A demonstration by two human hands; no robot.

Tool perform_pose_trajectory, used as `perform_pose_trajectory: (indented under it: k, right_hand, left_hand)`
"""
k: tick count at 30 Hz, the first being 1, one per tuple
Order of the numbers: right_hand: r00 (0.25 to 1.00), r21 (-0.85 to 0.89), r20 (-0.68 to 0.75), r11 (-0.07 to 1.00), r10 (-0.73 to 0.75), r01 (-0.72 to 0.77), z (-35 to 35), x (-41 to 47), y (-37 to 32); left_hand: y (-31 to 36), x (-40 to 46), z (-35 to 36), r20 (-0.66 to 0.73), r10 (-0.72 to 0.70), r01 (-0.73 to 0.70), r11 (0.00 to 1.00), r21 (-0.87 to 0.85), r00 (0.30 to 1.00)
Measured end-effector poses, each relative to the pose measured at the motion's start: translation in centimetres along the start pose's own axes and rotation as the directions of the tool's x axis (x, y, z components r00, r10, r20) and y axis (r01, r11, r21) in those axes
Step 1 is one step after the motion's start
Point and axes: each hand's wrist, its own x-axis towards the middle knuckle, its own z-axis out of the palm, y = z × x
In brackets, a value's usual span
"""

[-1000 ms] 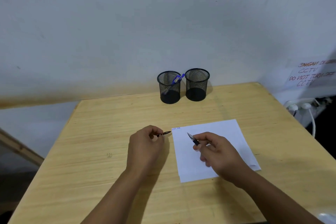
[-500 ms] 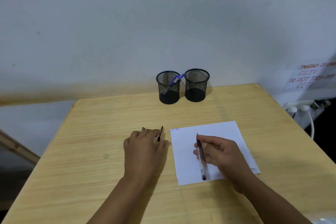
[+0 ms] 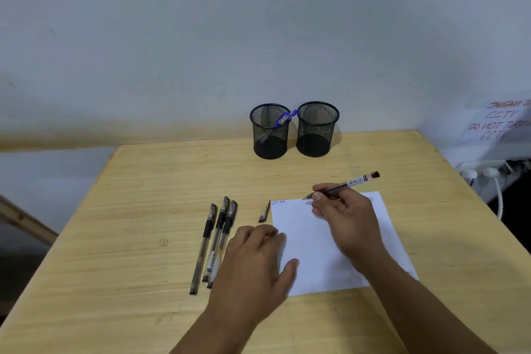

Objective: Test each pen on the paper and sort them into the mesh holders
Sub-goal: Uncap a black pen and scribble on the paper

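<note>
We find a wooden table (image 3: 143,210) set against a pale wall (image 3: 201,37). A white sheet of paper (image 3: 310,244) lies on it, right of centre. The right hand (image 3: 349,224) is closed around an uncapped pen (image 3: 342,186), pinched between thumb and fingers in a writing grip; its tip sits at the far edge of the paper, and the barrel slopes up and away to the right. A small blue scribble (image 3: 278,202) marks the paper's far left corner. The left hand (image 3: 255,267) lies flat, palm down and holding nothing, with its fingers spread over the paper's left edge. A black pen cap (image 3: 264,212) lies on the table just beside that edge, apart from both hands. Left of the cap, we note three capped pens (image 3: 217,241) lying side by side, close together, the nearest one partly under the left hand. At the table's far edge stand two black mesh holders, upright and almost touching. The left holder (image 3: 270,132) contains one blue pen (image 3: 280,122) leaning to the right; we see nothing inside the right holder (image 3: 316,129). On the far right, a handwritten notice (image 3: 500,122) hangs above white plugs (image 3: 479,174)
</note>
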Motion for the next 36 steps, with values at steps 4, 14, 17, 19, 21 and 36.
perform_pose_trajectory:
  k: [4, 14, 17, 19, 21, 36]
  right_hand:
    - [0.999, -0.127, -0.019, 0.991, -0.042, 0.039, 1.2, 1.6, 0.4]
    - [0.992, -0.405, -0.001, 0.907, -0.124, 0.113, 2.1, 3.2, 2.0]
    - [0.996, -0.371, -0.026, 0.926, -0.087, 0.072, 1.8, 3.1, 2.1]
    - [0.997, -0.373, -0.020, 0.926, -0.079, 0.066, 1.8, 3.0, 2.1]
    - [0.997, -0.409, -0.008, 0.910, -0.079, 0.069, 1.9, 2.9, 2.2]
    - [0.995, -0.469, 0.001, 0.879, -0.099, 0.088, 2.5, 2.9, 2.0]
  left_hand:
    - [-0.1, 0.1, 0.1, -0.007, 0.000, 0.000, 1.000, -0.008, 1.000]
    - [-0.6, 0.4, 0.5, 0.028, -0.006, 0.007, 0.999, -0.037, 1.000]
    - [-0.6, 0.4, 0.7, 0.003, -0.005, 0.005, 0.998, -0.069, 1.000]
    - [-0.7, 0.5, 0.8, -0.005, -0.004, 0.004, 0.997, -0.080, 1.000]
    - [-0.7, 0.6, 1.0, -0.007, -0.001, 0.001, 0.997, -0.071, 1.000]
    - [-0.7, 0.9, 1.3, -0.082, 0.008, -0.016, 0.996, -0.088, 0.997]
